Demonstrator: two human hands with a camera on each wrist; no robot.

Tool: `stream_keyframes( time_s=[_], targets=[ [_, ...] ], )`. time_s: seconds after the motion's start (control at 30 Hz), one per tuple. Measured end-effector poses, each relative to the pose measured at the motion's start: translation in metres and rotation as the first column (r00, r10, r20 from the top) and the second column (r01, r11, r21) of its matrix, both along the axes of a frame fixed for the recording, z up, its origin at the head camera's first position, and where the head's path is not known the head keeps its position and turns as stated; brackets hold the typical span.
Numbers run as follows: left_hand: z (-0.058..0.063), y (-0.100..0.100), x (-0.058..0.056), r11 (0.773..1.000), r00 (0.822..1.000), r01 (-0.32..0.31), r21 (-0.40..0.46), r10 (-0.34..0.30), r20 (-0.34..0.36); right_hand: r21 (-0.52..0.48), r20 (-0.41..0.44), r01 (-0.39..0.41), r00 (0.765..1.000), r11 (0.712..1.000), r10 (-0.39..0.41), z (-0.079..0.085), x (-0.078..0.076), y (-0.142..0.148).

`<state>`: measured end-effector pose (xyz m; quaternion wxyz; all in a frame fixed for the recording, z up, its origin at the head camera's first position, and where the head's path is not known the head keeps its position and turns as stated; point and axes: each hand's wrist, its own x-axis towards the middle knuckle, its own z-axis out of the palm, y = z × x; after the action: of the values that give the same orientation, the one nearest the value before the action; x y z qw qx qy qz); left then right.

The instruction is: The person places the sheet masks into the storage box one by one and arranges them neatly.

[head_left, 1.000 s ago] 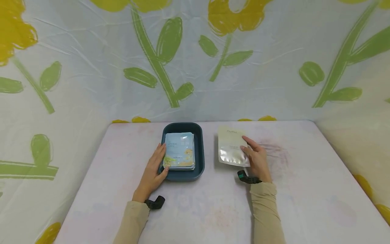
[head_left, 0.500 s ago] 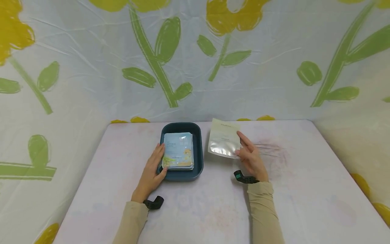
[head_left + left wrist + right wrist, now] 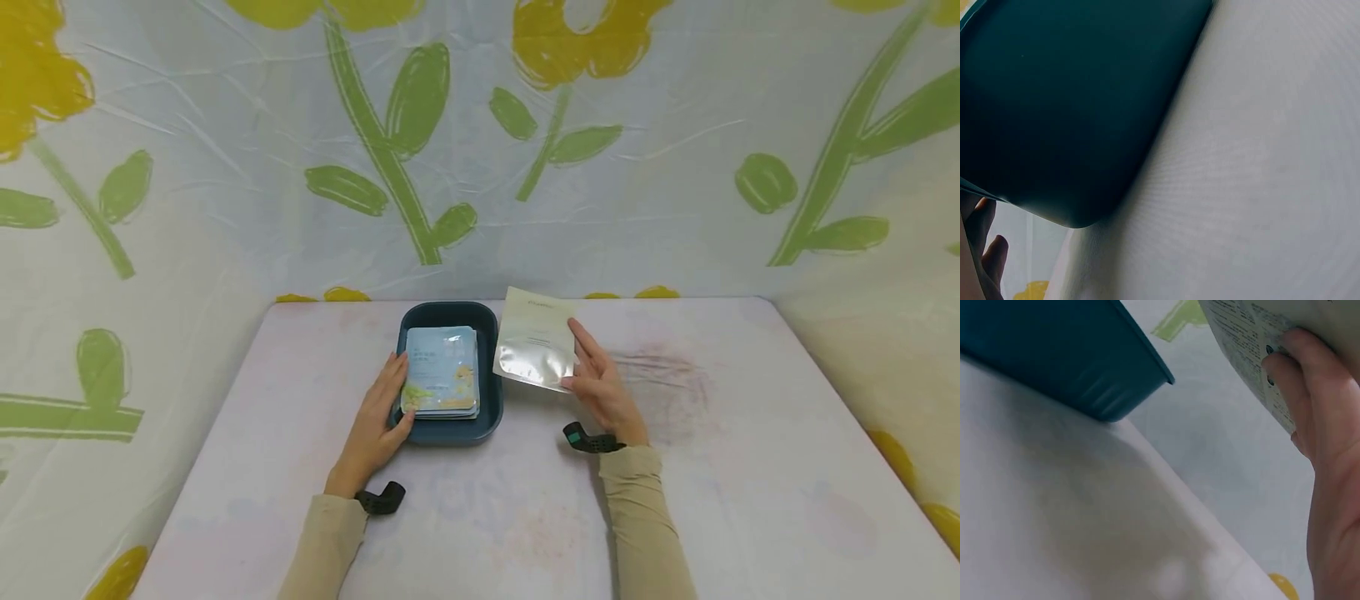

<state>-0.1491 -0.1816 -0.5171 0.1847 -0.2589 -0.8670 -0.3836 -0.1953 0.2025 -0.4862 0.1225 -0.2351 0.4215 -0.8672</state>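
Observation:
My right hand (image 3: 604,390) pinches a cream and silver face mask packet (image 3: 534,337) along its right edge, thumb on the front and fingers behind. The packet is raised and tilted, its left edge overlapping the tray's right rim in the head view. In the right wrist view, printed text shows on the packet's back (image 3: 1241,337). A dark blue tray (image 3: 489,421) holds a stack of light blue face mask packets (image 3: 441,367). My left hand (image 3: 377,417) rests along the tray's left side, fingers extended and thumb lying over the near part of the rim.
The tray stands on a pale tabletop (image 3: 480,525), near its far edge. A flower-printed cloth (image 3: 637,208) hangs behind the table and at both sides. Each wrist wears a black camera band.
My right hand has carried the cream and silver packet leftward and slightly up, from beside the tray to its right rim. My left hand stays at the tray's left side.

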Motion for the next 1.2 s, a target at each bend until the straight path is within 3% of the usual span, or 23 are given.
stream_keyframes(
  time_s=[0.3, 0.5, 0.83, 1.2],
  targets=[
    [0.001, 0.001, 0.002, 1.000, 1.000, 0.001, -0.002, -0.001, 0.024, 0.054, 0.027, 0.030, 0.999, 0.998, -0.031, 0.007, -0.002, -0.018],
    [0.002, 0.001, 0.001, 1.000, 1.000, 0.005, 0.000, -0.005, 0.015, 0.121, -0.004, 0.034, 0.999, 0.992, -0.034, 0.012, -0.003, -0.029],
    [0.002, 0.002, 0.001, 1.000, 1.000, 0.005, 0.004, -0.005, 0.012, 0.200, -0.007, -0.029, 0.999, 0.979, 0.032, 0.013, -0.003, -0.052],
    [0.001, 0.000, 0.000, 1.000, 1.000, 0.002, -0.003, -0.002, 0.012, 0.360, 0.029, -0.054, 0.998, 0.931, 0.047, 0.018, 0.002, -0.071]
  ],
)
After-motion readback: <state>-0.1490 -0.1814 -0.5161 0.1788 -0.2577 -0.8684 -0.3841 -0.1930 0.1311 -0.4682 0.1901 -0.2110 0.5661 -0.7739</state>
